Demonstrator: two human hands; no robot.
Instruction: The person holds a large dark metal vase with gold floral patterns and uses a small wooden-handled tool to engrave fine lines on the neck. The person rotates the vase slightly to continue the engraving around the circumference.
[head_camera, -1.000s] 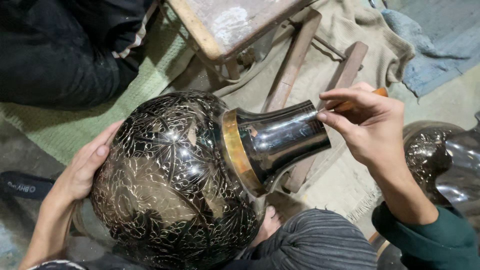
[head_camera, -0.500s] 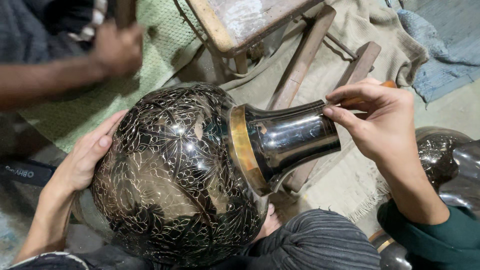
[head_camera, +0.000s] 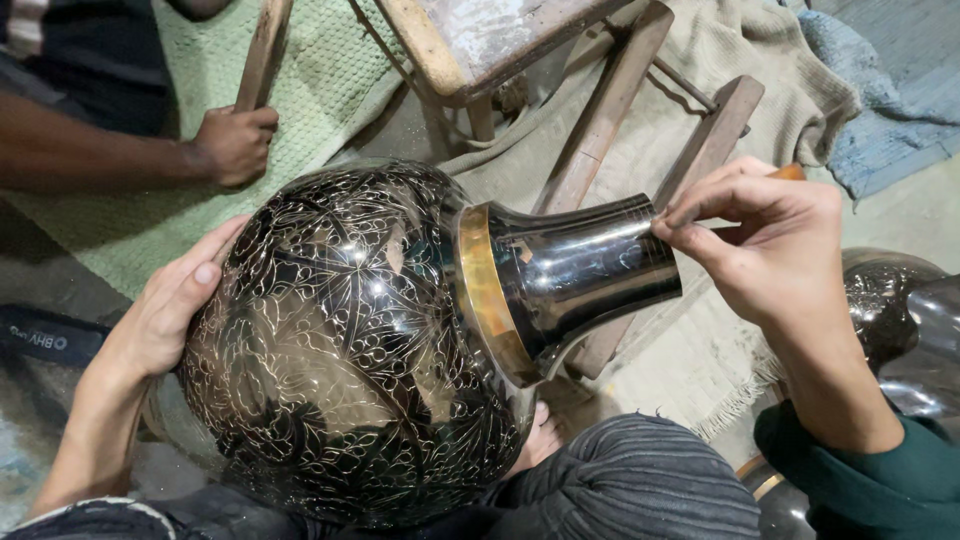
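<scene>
1. Engraved black vase (head_camera: 350, 350), lying on its side across the lap, brass collar (head_camera: 487, 290) and polished neck (head_camera: 590, 270) pointing right.
2. Left hand (head_camera: 165, 310) spread open, flat against the vase's rounded belly, gripping nothing.
3. Right hand (head_camera: 775, 245) at the neck's rim, fingers pinched on an orange-handled engraving tool (head_camera: 785, 173).
4. Beyond the vase: wooden stool (head_camera: 600, 110), beige cloth (head_camera: 760, 60), green mat (head_camera: 330, 80).
5. Upper left of the vase: another person's hand (head_camera: 235, 145) closed around a wooden stick (head_camera: 262, 50).
</scene>
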